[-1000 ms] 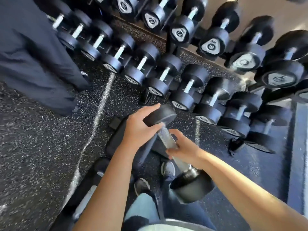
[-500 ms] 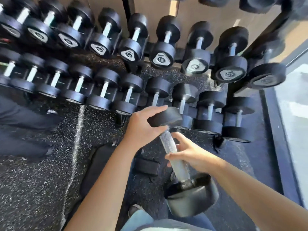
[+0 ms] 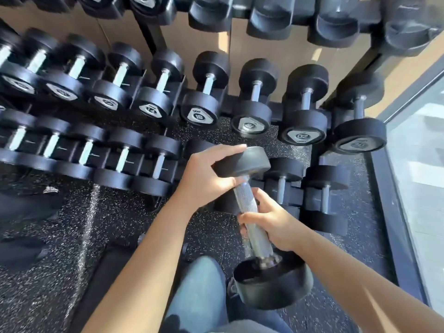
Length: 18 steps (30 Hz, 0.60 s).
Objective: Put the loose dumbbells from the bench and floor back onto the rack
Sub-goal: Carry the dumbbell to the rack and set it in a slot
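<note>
A dumbbell [image 3: 246, 200] is held in both hands at the centre of the frame, clear of the speckled rubber floor [image 3: 72, 236]. It is tilted: one black head points toward the upper left and the other toward the lower right, with the knurled metal handle running between them.

The left hand [image 3: 204, 179] grips the upper head. The thumb is laid across the top of the head and the fingers are curled beneath it. The right hand [image 3: 271, 222] is wrapped narrowly round the lower half of the handle, just above the lower head. Both forearms enter from the bottom edge of the frame.

The rack [image 3: 150, 37] fills the upper half of the frame, and three tiers are seen on it. The top row [image 3: 269, 20] is cut off by the upper edge, so only the undersides of its heads are shown. The middle row [image 3: 206, 92] runs from the left edge to the right, with its end labels facing the camera. The numbers 18 and 20 can be read there; the other labels are blurred. The lower row [image 3: 122, 159] runs from the left edge to the centre right and is partly hidden behind the left hand and the upper head of the held dumbbell.

A leg in blue jeans [image 3: 199, 284] is seen at the bottom centre, just left of the lower head. A glass panel [image 3: 420, 164] runs down the right edge of the frame.
</note>
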### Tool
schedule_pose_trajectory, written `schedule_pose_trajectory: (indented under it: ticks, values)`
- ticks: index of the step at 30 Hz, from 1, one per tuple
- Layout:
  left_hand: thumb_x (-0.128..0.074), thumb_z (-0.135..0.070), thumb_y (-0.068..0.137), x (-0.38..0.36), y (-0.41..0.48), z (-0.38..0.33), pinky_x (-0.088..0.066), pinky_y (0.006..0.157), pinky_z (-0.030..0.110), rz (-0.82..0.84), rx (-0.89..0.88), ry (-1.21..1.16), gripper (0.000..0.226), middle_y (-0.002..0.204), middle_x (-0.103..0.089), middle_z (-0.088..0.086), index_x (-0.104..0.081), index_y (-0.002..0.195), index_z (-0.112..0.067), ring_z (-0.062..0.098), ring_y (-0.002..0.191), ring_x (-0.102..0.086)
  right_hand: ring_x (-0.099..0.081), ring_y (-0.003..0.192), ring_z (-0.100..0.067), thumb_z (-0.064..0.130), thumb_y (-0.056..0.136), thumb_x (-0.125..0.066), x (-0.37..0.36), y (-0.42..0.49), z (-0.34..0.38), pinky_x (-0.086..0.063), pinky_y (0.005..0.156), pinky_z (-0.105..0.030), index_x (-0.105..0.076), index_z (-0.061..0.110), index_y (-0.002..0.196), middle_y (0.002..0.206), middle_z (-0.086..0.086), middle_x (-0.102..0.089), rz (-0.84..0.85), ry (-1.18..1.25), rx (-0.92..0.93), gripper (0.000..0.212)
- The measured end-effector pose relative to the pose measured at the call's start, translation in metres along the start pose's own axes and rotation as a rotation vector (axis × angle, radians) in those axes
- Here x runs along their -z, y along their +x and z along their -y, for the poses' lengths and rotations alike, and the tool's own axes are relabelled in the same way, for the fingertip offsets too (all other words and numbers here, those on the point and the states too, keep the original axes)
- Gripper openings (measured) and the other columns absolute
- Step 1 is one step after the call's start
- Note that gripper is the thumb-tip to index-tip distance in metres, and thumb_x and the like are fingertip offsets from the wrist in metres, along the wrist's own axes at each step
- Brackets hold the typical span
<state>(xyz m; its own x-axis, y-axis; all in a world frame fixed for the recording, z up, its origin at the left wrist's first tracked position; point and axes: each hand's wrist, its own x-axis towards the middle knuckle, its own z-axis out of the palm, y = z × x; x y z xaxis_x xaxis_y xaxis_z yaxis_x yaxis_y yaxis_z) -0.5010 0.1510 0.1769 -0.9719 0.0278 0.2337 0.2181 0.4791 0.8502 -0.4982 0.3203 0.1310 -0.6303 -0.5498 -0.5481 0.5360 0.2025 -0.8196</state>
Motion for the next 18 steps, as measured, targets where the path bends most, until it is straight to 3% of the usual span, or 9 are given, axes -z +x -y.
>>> schedule_pose_trajectory:
  ticks: [5, 10, 15, 18]
  values:
    - [-0.083, -0.013, 0.062, -0.014, 0.045, 0.007, -0.035, 0.089, 0.004, 0.054, 0.008, -0.051, 0.055, 0.109, -0.061, -0.014, -0.062, 0.113, -0.018, -0.014, 0.101, -0.053, -0.058, 0.056, -0.019, -0.003, 0.082, -0.058, 0.028, 0.017, 0.017, -0.051, 0.055, -0.028, -0.042, 0.014, 0.122, 0.079, -0.013, -0.055, -0.112, -0.05, 0.02, 0.046]
    - [-0.082, -0.013, 0.063, -0.021, 0.099, 0.023, -0.033, 0.088, 0.001, 0.14, 0.047, -0.084, 0.056, 0.108, -0.058, -0.02, -0.06, 0.113, -0.027, -0.018, 0.102, -0.049, -0.056, 0.058, -0.017, -0.004, 0.084, -0.055, 0.05, 0.045, 0.041, -0.048, 0.05, -0.02, -0.04, 0.017, 0.12, 0.078, -0.008, -0.053, -0.174, -0.022, 0.005, 0.044]
    - [-0.08, -0.01, 0.064, -0.01, 0.166, 0.049, -0.031, 0.086, -0.002, 0.183, 0.015, -0.113, 0.054, 0.105, -0.056, -0.025, -0.061, 0.113, -0.023, -0.022, 0.1, -0.047, -0.057, 0.065, -0.019, 0.001, 0.085, -0.057, 0.066, 0.096, 0.078, -0.049, 0.055, -0.022, -0.039, 0.015, 0.124, 0.089, -0.01, -0.054, -0.252, -0.019, 0.01, 0.045]
    - [-0.079, -0.009, 0.065, 0.001, 0.214, 0.07, -0.032, 0.088, 0.0, 0.234, -0.008, -0.142, 0.054, 0.105, -0.056, -0.026, -0.06, 0.113, -0.024, -0.019, 0.102, -0.049, -0.055, 0.062, -0.02, -0.001, 0.085, -0.057, 0.072, 0.133, 0.105, -0.049, 0.053, -0.023, -0.041, 0.014, 0.125, 0.085, -0.011, -0.053, -0.312, 0.032, 0.013, 0.045]
